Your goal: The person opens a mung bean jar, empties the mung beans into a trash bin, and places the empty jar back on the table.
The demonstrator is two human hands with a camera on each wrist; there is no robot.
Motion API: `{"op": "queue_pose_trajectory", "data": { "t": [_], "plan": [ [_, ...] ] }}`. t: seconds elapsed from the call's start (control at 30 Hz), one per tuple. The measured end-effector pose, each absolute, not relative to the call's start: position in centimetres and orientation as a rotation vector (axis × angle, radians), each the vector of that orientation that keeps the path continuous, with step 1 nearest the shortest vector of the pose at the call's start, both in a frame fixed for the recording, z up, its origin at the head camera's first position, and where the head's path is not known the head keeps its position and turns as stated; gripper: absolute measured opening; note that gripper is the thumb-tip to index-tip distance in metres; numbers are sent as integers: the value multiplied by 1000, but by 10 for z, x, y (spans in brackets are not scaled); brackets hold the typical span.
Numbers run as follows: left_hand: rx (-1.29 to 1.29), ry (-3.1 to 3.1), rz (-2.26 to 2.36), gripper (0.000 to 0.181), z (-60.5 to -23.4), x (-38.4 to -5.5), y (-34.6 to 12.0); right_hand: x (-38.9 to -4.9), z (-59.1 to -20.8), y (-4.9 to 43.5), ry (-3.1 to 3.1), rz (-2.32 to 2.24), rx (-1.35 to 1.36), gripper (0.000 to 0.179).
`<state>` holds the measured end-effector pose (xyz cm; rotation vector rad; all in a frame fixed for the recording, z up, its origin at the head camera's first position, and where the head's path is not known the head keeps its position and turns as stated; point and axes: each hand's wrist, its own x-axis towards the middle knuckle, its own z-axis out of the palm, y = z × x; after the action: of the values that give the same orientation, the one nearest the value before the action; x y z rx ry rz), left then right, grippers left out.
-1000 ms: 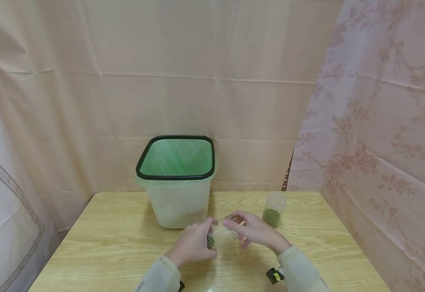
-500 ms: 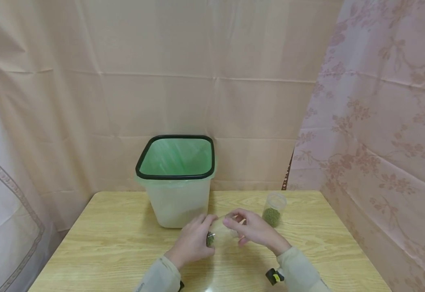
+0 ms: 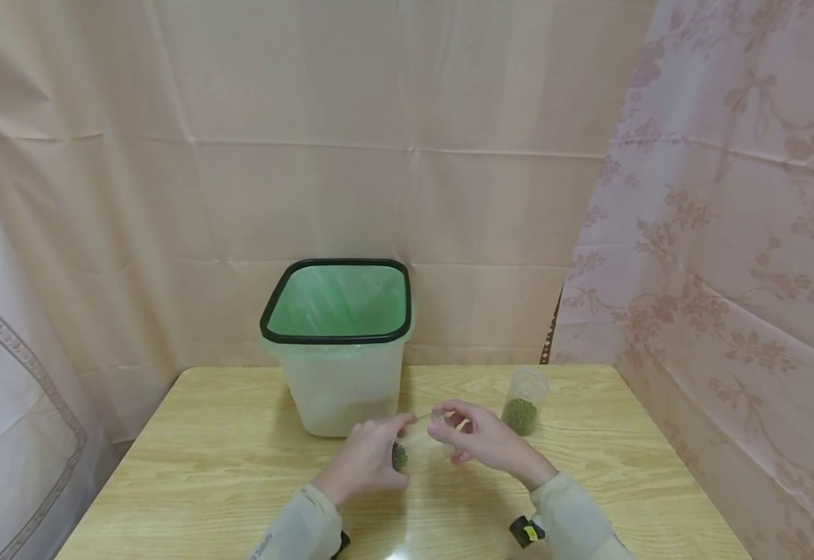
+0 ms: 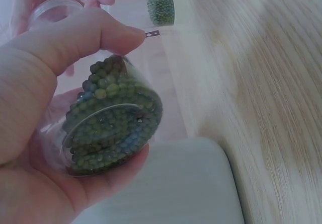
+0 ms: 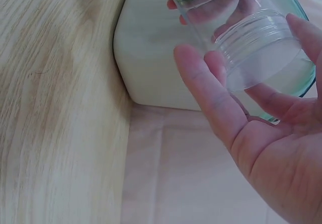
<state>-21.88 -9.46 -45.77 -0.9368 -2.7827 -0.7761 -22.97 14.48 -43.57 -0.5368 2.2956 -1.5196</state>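
My left hand (image 3: 368,459) grips a clear plastic jar (image 4: 113,123), thumb on one side and fingers on the other. The jar lies tilted on its side above the table, with green beans (image 4: 108,108) gathered towards its base. My right hand (image 3: 480,437) is at the other end, its thumb and fingers curled round the clear threaded mouth (image 5: 256,38). I cannot tell whether a clear lid sits on that mouth. Behind my right hand, a second clear jar (image 3: 527,383), partly filled with green beans, stands upright on the table.
A whitish bin (image 3: 344,397) with a green liner (image 3: 337,299) and a black rim stands at the table's back, left of centre. The wooden table (image 3: 225,467) meets a beige curtain (image 3: 281,155) behind and a floral curtain (image 3: 728,272) on the right.
My left hand has shifted slightly left with the jar. The right hand's fingers have moved a little at the mouth. The bin and the standing jar have stayed put.
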Motion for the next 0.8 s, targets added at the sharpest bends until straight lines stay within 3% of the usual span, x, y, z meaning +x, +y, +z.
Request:
{"op": "queue_pose_trajectory", "data": {
  "t": [0.43,0.8],
  "plan": [
    [-937,-2788,-736,75,-453,-218,-94,-229,-440,147,2176,-1629,-547,54],
    [-952,-2809,-822,76,-457,-216,-99,-229,-441,151,2342,-1447,-777,50]
  ]
}}
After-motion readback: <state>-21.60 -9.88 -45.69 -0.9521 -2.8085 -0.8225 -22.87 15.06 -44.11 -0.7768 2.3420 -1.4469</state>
